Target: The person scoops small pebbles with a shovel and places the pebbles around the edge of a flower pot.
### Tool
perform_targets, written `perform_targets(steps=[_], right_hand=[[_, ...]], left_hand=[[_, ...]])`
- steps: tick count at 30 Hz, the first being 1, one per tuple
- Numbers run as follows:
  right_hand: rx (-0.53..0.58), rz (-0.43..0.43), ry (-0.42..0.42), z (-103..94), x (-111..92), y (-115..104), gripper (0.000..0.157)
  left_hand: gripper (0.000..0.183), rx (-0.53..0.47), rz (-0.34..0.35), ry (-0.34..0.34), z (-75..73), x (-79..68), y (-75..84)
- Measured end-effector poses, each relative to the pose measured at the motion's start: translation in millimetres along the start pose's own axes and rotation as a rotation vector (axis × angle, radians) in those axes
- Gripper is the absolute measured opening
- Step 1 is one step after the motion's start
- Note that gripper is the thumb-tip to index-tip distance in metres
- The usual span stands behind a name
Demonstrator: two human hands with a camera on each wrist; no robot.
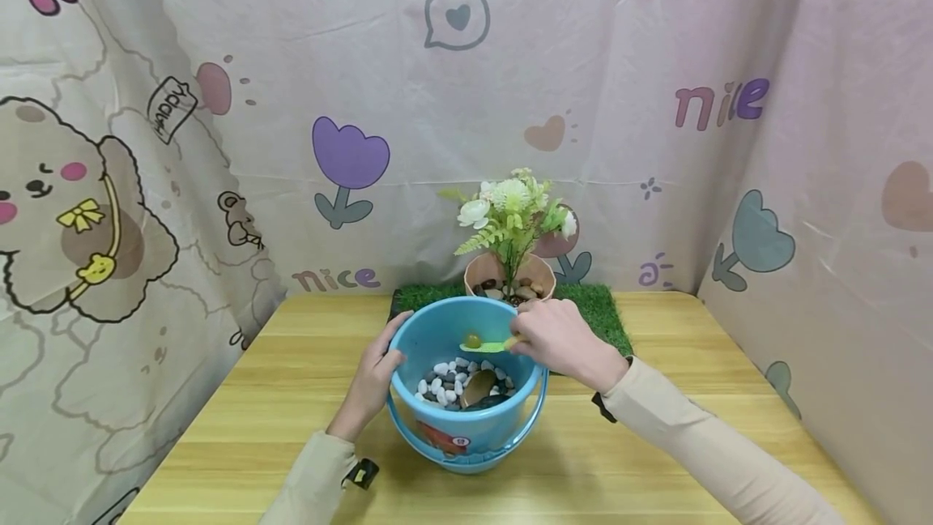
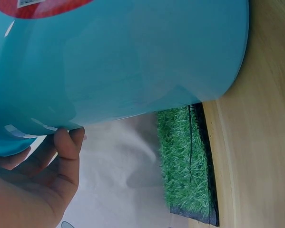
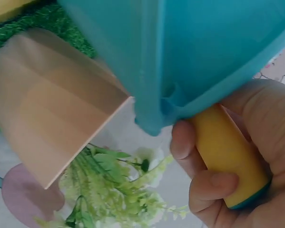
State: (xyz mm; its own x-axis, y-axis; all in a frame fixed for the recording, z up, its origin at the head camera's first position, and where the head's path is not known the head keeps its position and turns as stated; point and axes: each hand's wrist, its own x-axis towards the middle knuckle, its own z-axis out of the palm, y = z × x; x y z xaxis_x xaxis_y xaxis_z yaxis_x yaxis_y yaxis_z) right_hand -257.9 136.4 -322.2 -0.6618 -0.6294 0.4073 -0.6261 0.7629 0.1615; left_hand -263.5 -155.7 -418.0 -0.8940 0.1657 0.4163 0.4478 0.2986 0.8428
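Note:
A blue plastic bucket (image 1: 466,428) stands on the wooden table, its handle hanging down in front. Inside lie white and dark pebbles (image 1: 446,383) with a larger brown stone (image 1: 478,387). My left hand (image 1: 379,371) grips the bucket's rim at the left; in the left wrist view its fingers (image 2: 68,156) bend against the blue wall. With my right hand (image 1: 557,339) I hold a small shovel by its yellow handle (image 3: 223,152), over the right rim. Its green blade (image 1: 487,347) reaches inside above the pebbles, and a small yellowish ball (image 1: 472,341) shows at the blade.
Behind the bucket, a mat of artificial grass (image 1: 601,314) carries a pinkish pot (image 1: 539,275) with stones and white flowers (image 1: 510,201). A printed cloth backdrop (image 1: 437,104) hangs behind and along both sides of the table (image 1: 306,363).

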Motion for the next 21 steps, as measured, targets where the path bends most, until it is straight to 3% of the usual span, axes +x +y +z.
perform_targets(steps=[12, 21], right_hand=[[0.012, -0.001, 0.106, 15.4, -7, 6, 0.013], [0.059, 0.110, 0.122, 19.5, -8, 2, 0.015]], left_hand=[[0.061, -0.007, 0.006, -0.007, 0.2, 0.2, -1.5], [0.061, -0.001, 0.008, -0.015, -1.2, 0.4, -1.4]])
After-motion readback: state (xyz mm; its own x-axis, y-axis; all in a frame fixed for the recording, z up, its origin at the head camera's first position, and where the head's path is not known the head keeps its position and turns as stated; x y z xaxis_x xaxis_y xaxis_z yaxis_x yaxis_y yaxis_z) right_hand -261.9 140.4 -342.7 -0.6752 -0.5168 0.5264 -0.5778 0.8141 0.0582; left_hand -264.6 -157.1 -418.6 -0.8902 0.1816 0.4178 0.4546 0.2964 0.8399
